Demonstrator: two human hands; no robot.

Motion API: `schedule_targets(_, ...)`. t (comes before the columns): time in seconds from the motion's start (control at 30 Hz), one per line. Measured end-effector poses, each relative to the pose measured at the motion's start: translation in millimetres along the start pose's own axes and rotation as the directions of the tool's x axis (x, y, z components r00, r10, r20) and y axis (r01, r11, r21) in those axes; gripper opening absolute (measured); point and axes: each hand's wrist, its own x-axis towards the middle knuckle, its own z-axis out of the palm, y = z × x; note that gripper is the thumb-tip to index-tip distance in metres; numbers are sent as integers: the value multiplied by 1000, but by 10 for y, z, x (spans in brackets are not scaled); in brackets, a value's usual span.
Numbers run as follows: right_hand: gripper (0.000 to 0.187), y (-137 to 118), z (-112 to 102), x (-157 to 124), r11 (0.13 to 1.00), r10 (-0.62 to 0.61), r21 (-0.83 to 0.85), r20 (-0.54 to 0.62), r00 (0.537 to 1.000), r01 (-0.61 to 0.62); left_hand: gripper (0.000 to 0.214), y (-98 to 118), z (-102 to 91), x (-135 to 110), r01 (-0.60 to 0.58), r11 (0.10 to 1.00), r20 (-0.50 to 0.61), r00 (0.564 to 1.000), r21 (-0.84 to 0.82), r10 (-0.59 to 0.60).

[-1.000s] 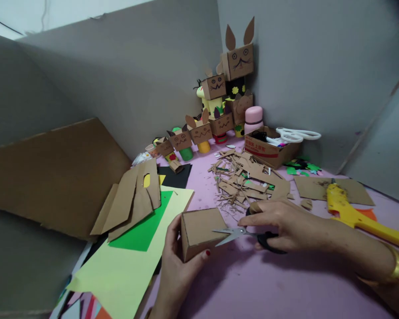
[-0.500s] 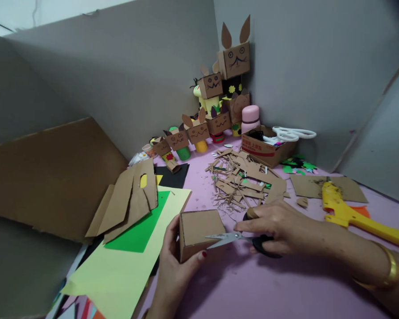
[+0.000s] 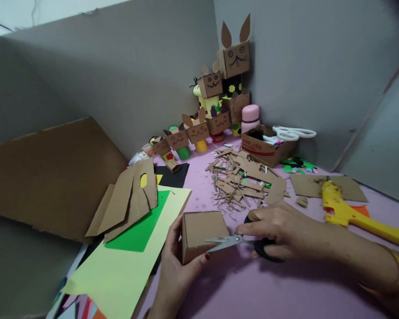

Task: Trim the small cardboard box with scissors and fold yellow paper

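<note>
A small cardboard box (image 3: pixel 204 226) is gripped by my left hand (image 3: pixel 178 266), thumb along its near face and fingers round its left side. My right hand (image 3: pixel 272 230) holds scissors (image 3: pixel 226 241) with black handles, fingers through the loops. Their blades are slightly parted and lie against the near top edge of the box; whether they cut into it I cannot tell. Just beyond the box is a heap of cardboard scraps (image 3: pixel 246 181).
Cardboard animal figures (image 3: pixel 196 130) stand at the back beside a pink flask (image 3: pixel 250 117) and a carton (image 3: pixel 264 153) holding white scissors. A yellow glue gun (image 3: pixel 346 212) lies right on a cardboard piece (image 3: pixel 306 186). At left are cardboard sheets (image 3: pixel 119 206) over green (image 3: pixel 136 235) and yellow paper (image 3: pixel 109 274).
The box and my left hand have shifted slightly to the right. My right hand and the scissors have moved a little, with the blades still at the box's edge.
</note>
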Motion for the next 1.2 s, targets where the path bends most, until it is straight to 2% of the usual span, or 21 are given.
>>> schedule_targets(0.1,45,-29,-13,6,1000,16,-19,13,1000,-16,84,1,-2,-11,17,1000,32,999,16,-18)
schedule_targets(0.23,40,-22,-4,25,1000,-12,-6,-19,1000,12,83,5,16,-20,12,1000,-6,1000,-10,-12)
schedule_targets(0.37,34,-12,12,24,999,-41,20,-52,998,43,84,18,20,-22,15,1000,-1,1000,-15,-15)
schedule_targets(0.53,38,-4,19,0,998,-59,-13,-72,996,58,86,37,18,-34,24,1000,16,1000,-5,-24)
schedule_targets(0.67,38,-6,20,-1,997,-71,-16,-77,995,70,86,24,30,-42,30,999,-26,999,-26,-30)
schedule_targets(0.83,28,-4,75,20,998,-58,-25,-46,997,57,87,-54,16,-37,-37,999,9,999,22,37)
schedule_targets(1.03,22,17,150,26,990,-140,-47,-113,984,135,84,-33,33,-45,-44,998,46,998,37,42)
schedule_targets(1.2,23,-34,148,8,993,-85,-93,-127,988,73,84,-13,42,-50,-34,998,30,999,50,32)
